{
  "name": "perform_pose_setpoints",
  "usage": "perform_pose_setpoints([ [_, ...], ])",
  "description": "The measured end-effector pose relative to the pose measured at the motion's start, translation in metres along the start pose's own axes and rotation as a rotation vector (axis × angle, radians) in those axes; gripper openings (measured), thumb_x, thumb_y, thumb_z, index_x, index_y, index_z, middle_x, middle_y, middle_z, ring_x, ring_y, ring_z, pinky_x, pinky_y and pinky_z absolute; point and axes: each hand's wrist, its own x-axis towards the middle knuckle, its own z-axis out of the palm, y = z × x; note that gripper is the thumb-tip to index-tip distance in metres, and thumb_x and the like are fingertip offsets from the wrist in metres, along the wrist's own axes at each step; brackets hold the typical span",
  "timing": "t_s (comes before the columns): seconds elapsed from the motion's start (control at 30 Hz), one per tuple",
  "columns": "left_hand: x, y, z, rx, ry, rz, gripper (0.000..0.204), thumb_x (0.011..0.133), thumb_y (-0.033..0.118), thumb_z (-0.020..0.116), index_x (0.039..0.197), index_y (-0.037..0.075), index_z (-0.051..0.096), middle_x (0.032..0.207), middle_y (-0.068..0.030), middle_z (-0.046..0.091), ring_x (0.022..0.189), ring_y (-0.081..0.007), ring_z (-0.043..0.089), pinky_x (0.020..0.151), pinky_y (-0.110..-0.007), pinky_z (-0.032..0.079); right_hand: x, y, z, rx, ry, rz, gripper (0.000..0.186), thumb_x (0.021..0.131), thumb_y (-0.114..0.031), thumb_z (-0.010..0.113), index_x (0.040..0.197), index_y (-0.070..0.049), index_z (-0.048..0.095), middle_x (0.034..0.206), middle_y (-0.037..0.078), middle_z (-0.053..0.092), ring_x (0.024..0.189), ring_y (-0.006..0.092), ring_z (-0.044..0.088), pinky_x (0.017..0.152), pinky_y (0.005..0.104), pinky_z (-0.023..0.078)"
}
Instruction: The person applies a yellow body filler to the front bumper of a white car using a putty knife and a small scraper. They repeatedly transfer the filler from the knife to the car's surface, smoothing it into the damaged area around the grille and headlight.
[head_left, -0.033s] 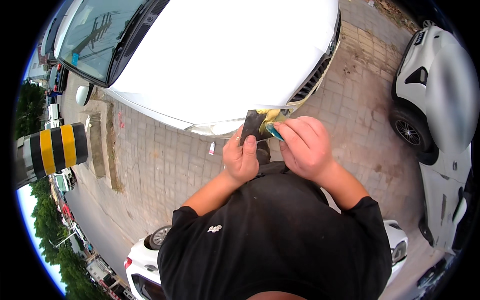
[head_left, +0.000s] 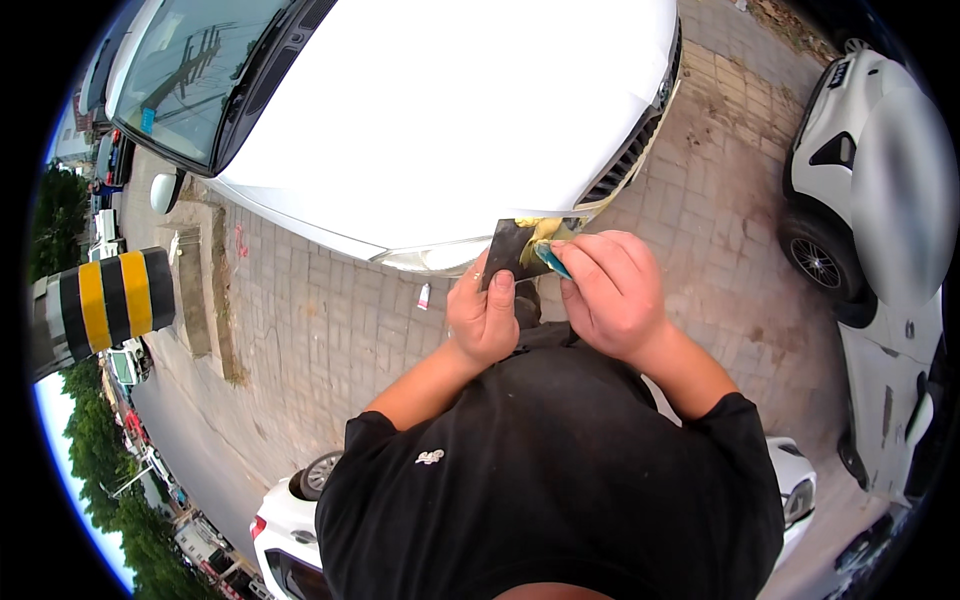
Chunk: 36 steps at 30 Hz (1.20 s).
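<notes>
My left hand (head_left: 486, 318) grips a dark flat mixing board (head_left: 507, 248), its thumb lying on the near face. Yellow putty (head_left: 546, 229) is smeared over the right part of that board. Pinched in the fingers of my right hand (head_left: 617, 292) is a small teal spreader (head_left: 552, 261), whose edge touches the putty. Both hands are close together in front of my black shirt. Just beyond them stands a white car (head_left: 440, 120), with its headlight (head_left: 430, 257) and front bumper nearest the board.
A small white and pink tube (head_left: 424, 297) lies on the brick paving (head_left: 330, 320). To the left is a black and yellow striped post (head_left: 115, 295). Another white car (head_left: 815, 260) is parked at the right, and a further white car (head_left: 275, 525) shows behind me.
The teal spreader in my right hand has tilted and moved slightly across the putty. My left hand and the board have hardly shifted.
</notes>
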Motion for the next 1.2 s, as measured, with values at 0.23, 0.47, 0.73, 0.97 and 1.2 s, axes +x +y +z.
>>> perform_pose_setpoints([
  [0.23,0.016,-0.028,-0.017,-0.004,-0.050,-0.010,0.035,0.100,0.011,0.044,0.123,-0.014,0.052,0.107,-0.0141,0.066,0.093,-0.0167,0.061,0.083,-0.028,0.048,0.011,0.001,0.025,0.082,0.001,0.122,0.035,0.064,0.006,0.068,0.099,0.004,0.064,0.089,0.012,0.062,0.075,0.0285,0.058,0.064,0.0367,0.048],
  [0.47,0.029,-0.046,-0.027,0.021,-0.127,-0.012,0.035,0.099,0.010,0.044,0.123,-0.015,0.052,0.108,-0.0149,0.065,0.094,-0.0173,0.061,0.083,-0.028,0.048,0.012,-0.001,0.048,0.061,-0.015,0.219,0.033,0.065,0.005,0.068,0.098,0.003,0.064,0.089,0.012,0.061,0.074,0.0293,0.058,0.065,0.0366,0.048],
  [0.73,0.041,-0.079,-0.023,-0.199,-0.179,-0.145,0.030,0.101,0.009,0.043,0.121,-0.012,0.051,0.107,-0.0131,0.063,0.093,-0.0134,0.058,0.084,-0.025,0.045,-0.014,0.004,0.060,0.158,-0.076,0.434,0.026,0.070,0.004,0.069,0.095,0.001,0.065,0.090,0.012,0.063,0.075,0.0291,0.058,0.068,0.0362,0.048],
  [0.97,0.080,-0.139,0.013,-0.229,-0.164,-0.374,0.025,0.102,0.019,0.045,0.106,-0.004,0.056,0.089,-0.0031,0.061,0.074,-0.0040,0.047,0.064,-0.020,0.036,-0.152,0.054,0.089,0.310,0.224,1.269,0.017,0.084,-0.007,0.066,0.099,0.001,0.065,0.093,0.013,0.065,0.085,0.0273,0.063,0.076,0.0335,0.050],
  [1.2,0.115,-0.204,0.079,-0.117,-0.379,-0.217,0.023,0.103,0.020,0.044,0.104,-0.002,0.052,0.095,-0.0051,0.059,0.085,-0.0097,0.053,0.078,-0.025,0.043,-0.290,0.121,0.194,0.421,0.475,1.637,0.019,0.087,-0.012,0.066,0.102,0.000,0.067,0.088,0.013,0.067,0.078,0.0204,0.065,0.073,0.0320,0.051],
])
